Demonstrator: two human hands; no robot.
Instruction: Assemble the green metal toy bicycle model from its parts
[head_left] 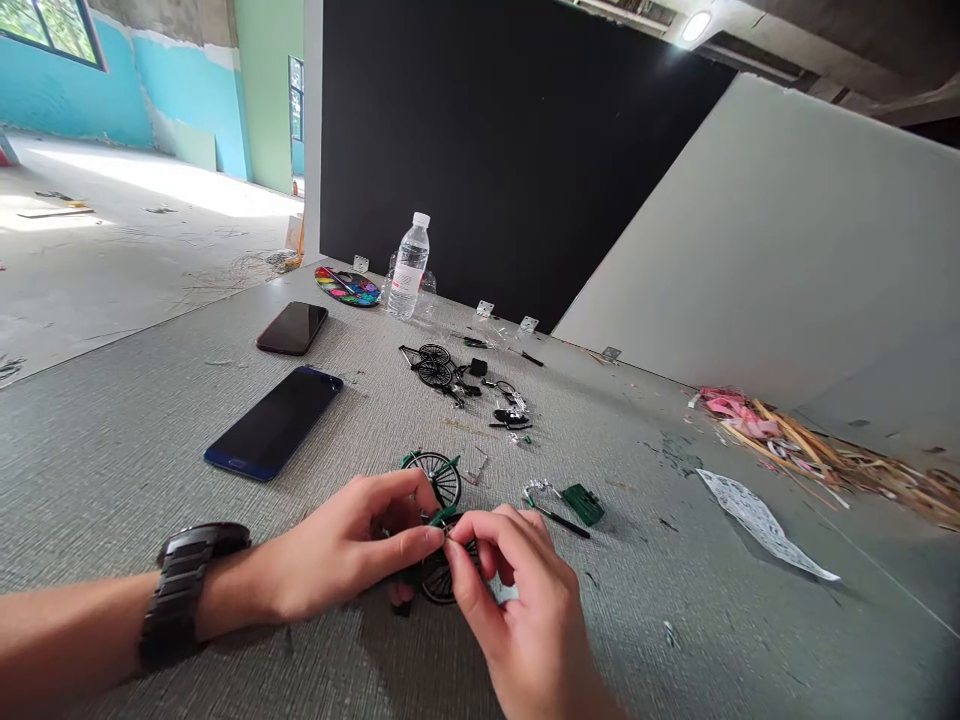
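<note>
A small green model bicycle [441, 478] with black spoked wheels lies on the grey table [150, 420]. My left hand [352, 545], with a black watch on its wrist, pinches the bicycle's green frame between thumb and fingers. My right hand [510, 590] meets it from the right, its fingertips pinched on a tiny part at the frame that I cannot make out. The rear wheel [435, 580] is partly hidden under both hands. A green part [583, 503] and a small black tool [559, 518] lie just right of my hands.
Black model bicycle parts [450, 375] lie further back. Two dark phones [274, 422] [292, 328] rest at the left. A water bottle [409, 266] and a paint palette [347, 286] stand at the far edge. White lace paper [757, 520] and straw scraps [810, 445] lie at right.
</note>
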